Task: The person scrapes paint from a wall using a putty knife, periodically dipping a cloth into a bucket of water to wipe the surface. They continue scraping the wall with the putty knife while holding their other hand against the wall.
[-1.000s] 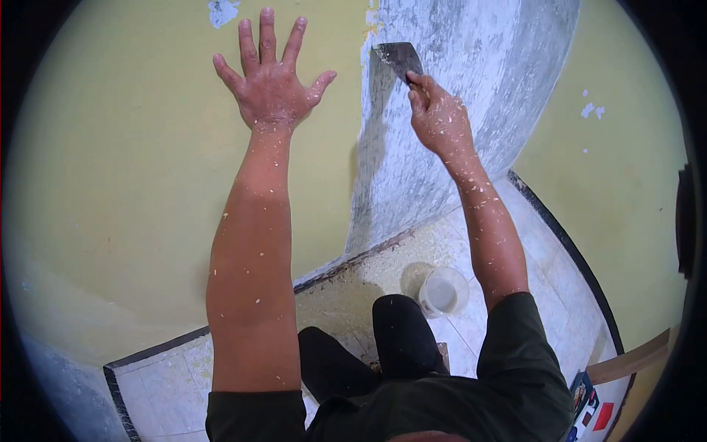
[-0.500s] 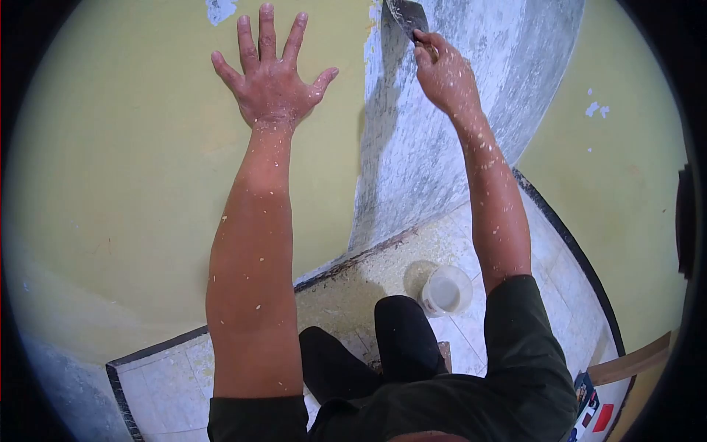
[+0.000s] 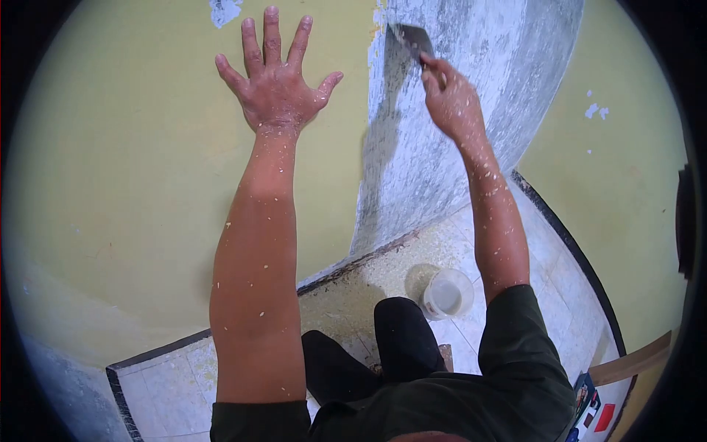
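My left hand [image 3: 281, 92] lies flat on the yellow-green painted wall [image 3: 162, 169], its fingers spread wide and holding nothing. In my right hand [image 3: 453, 102] is a putty knife [image 3: 414, 40], gripped by the handle. Its broad dark blade lies over the scraped white and grey strip of wall [image 3: 434, 162], close to the ragged edge of the paint. Pale paint flecks dot both of my forearms.
A whitish plastic bucket [image 3: 447, 294] stands on the tiled floor beside my knees. Paint chips [image 3: 383, 267] litter the floor along the dark skirting. At lower right are a wooden piece [image 3: 633, 362] and a box with a red patch [image 3: 604, 417].
My right hand has brought the putty knife down the wall a short way, and the blade has turned more sideways. My left hand stays flat on the wall.
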`<state>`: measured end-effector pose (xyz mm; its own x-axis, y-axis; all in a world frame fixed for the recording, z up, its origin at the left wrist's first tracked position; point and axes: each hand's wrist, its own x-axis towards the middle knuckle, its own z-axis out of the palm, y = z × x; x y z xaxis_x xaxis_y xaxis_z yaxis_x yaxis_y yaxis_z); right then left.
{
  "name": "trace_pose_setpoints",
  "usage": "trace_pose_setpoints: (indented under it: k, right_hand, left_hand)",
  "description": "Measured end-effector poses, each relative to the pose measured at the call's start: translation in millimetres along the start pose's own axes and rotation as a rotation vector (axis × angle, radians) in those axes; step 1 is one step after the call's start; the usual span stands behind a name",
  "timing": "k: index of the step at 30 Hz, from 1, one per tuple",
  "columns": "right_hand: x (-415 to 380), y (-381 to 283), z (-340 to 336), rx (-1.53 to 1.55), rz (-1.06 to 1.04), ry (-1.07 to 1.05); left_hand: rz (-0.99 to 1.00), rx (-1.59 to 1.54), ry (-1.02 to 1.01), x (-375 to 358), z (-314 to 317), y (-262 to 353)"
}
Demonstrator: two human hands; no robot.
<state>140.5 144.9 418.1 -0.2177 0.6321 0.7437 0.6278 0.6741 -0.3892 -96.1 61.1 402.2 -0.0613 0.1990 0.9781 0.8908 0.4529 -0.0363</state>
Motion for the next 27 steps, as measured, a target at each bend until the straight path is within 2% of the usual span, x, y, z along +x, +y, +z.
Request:
trace_pose_setpoints:
  k: [4,6,9,11,13,16,21,25,27]
  right_hand:
    - [11.4,4.2,2.8,0.072,-0.061,0.047]
    - [-11.9,18.5,10.1,0.002,-0.039,-0.012]
    - [-1.7,13.4,10.2,0.025,-0.018,-0.026]
    - [15.7,-4.3,0.2,0.006,-0.075,0.046]
    - [1.1,6.6,11.7,0.012,-0.077,0.015]
    - [-27.5,10.8,19.8,0.037,-0.041,0.002]
    - [-5.1,-4.0,9.3,0.115,-0.024,0.032]
    - [-27.6,4.7,13.2,0.099,-0.027,-0.036]
    - [-1.5,-0.5,10.7,0.08,-0.063,0.005]
  left_hand:
    - [-0.016,0.067,-0.059,-0.7,-5.0,3.7]
    - [-0.008,0.041,-0.038,1.6,-4.5,2.5]
    - [0.001,0.008,0.002,0.1,1.1,-0.2]
    - [-0.009,0.054,-0.042,2.6,-4.5,4.0]
    - [-0.016,0.108,-0.076,-1.2,-6.2,3.9]
    - [-0.012,0.062,-0.021,2.2,-3.6,2.4]
    - [-0.002,0.041,-0.012,0.9,-1.9,2.1]
    - [-0.002,0.038,0.005,2.7,-2.1,1.0]
    - [-0.005,0.048,-0.016,0.5,-2.2,2.0]
